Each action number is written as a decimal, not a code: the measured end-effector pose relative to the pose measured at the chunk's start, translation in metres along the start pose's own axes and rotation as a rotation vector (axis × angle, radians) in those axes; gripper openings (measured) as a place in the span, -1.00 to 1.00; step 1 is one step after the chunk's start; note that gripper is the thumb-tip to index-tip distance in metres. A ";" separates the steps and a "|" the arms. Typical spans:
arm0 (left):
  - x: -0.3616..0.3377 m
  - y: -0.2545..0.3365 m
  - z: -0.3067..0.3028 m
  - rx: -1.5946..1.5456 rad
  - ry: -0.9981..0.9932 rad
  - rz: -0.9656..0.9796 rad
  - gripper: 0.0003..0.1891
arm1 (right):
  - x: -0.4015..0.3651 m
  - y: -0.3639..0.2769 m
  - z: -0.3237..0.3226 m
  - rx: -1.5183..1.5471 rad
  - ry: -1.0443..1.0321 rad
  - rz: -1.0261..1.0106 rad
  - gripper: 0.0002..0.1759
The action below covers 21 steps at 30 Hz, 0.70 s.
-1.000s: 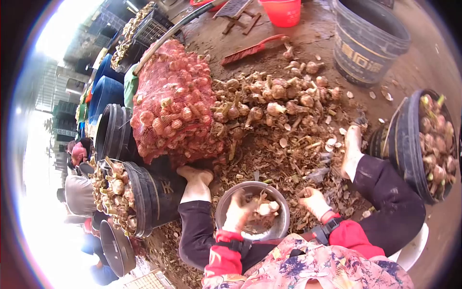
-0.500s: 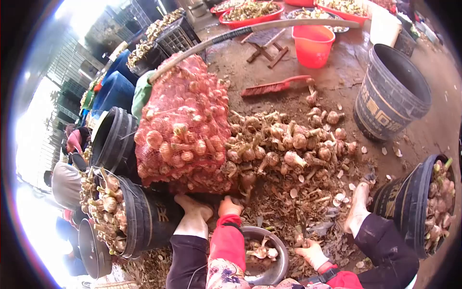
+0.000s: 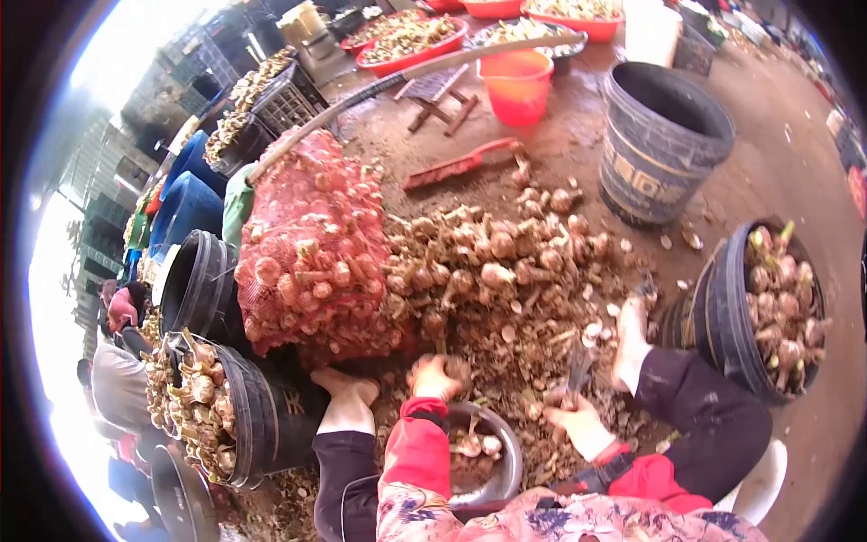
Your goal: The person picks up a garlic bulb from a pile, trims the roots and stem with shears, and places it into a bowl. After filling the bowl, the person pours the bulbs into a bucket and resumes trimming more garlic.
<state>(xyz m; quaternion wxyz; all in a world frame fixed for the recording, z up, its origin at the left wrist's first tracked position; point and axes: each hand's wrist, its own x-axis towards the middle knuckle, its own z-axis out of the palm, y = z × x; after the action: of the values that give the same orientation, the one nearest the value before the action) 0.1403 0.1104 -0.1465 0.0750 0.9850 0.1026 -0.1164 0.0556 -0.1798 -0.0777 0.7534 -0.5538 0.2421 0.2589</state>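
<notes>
My left hand (image 3: 433, 379) is closed on a brownish garlic bulb (image 3: 459, 370), just above a steel bowl (image 3: 511, 449) on the ground between my legs. Trimmed pieces of garlic (image 3: 475, 444) lie in the bowl. To its right, my right hand (image 3: 578, 425) is closed around shears (image 3: 580, 369), their dark blades pointing away from me; the handles are mostly hidden by my fingers. Ahead of both hands spreads a heap of garlic bulbs with stems (image 3: 497, 253). A red mesh sack (image 3: 302, 262) full of garlic stands at its left.
Garlic fills a black bucket (image 3: 713, 312) by my right foot and another black bucket (image 3: 271, 406) at my left. An upright black bucket (image 3: 646, 172) stands farther ahead. Beyond the heap are a red brush (image 3: 461, 165), a small stool (image 3: 438, 98) and a red bucket (image 3: 517, 88).
The view has turned right and down, so the scene shifts left. My left hand has lifted slightly and now shows a bulb in it. My right hand has risen with the shears.
</notes>
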 end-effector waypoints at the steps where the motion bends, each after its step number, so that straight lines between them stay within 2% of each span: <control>1: 0.003 0.001 0.003 -0.297 -0.042 0.007 -0.31 | 0.000 -0.002 0.002 0.003 -0.007 0.008 -0.67; 2: 0.004 0.000 0.005 -0.594 -0.081 0.004 -0.28 | 0.006 0.006 -0.002 0.011 -0.064 0.008 -0.67; 4: -0.034 0.031 -0.040 -1.237 -0.185 -0.005 -0.24 | -0.002 -0.001 0.007 -0.052 -0.121 -0.072 -0.68; 5: -0.050 0.043 -0.060 -1.346 -0.276 -0.050 -0.19 | 0.004 0.013 0.009 -0.005 -0.179 -0.175 -0.69; 6: -0.064 0.046 -0.059 -1.330 -0.318 -0.057 -0.17 | 0.006 0.018 0.010 -0.313 -0.127 -0.326 -0.69; 8: -0.095 0.054 -0.061 -1.498 -0.367 -0.037 -0.12 | -0.005 0.017 0.014 -0.566 -0.093 -0.297 -0.68; 9: -0.109 0.057 -0.065 -1.566 -0.401 -0.015 -0.07 | -0.009 0.016 0.016 -0.759 -0.059 -0.480 -0.67; 11: -0.132 0.064 -0.075 -1.479 -0.407 0.029 -0.11 | -0.016 0.011 0.018 -0.959 -0.126 -0.622 -0.74; 14: -0.157 0.070 -0.079 -1.327 -0.348 0.091 -0.22 | -0.025 0.008 0.022 -1.158 -0.235 -0.713 -0.79; 16: -0.167 0.073 -0.079 -1.355 -0.321 0.030 -0.28 | -0.030 0.008 0.024 -1.237 -0.280 -0.674 -0.76; 18: -0.176 0.084 -0.084 -1.384 -0.312 0.097 -0.32 | -0.033 0.009 0.021 -1.225 -0.297 -0.653 -0.79; 20: -0.188 0.095 -0.090 -1.467 -0.256 0.024 -0.34 | -0.036 0.014 0.019 -1.216 -0.319 -0.631 -0.81; 21: -0.188 0.087 -0.082 -1.339 -0.262 0.029 -0.31 | -0.034 0.018 0.017 -1.227 -0.324 -0.625 -0.81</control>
<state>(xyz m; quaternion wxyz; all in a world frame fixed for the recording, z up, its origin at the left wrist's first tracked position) -0.0019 0.0054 -0.0107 0.6818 0.7053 0.1292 -0.1449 0.0196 -0.1636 -0.0634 0.3708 -0.8766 -0.2331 0.1992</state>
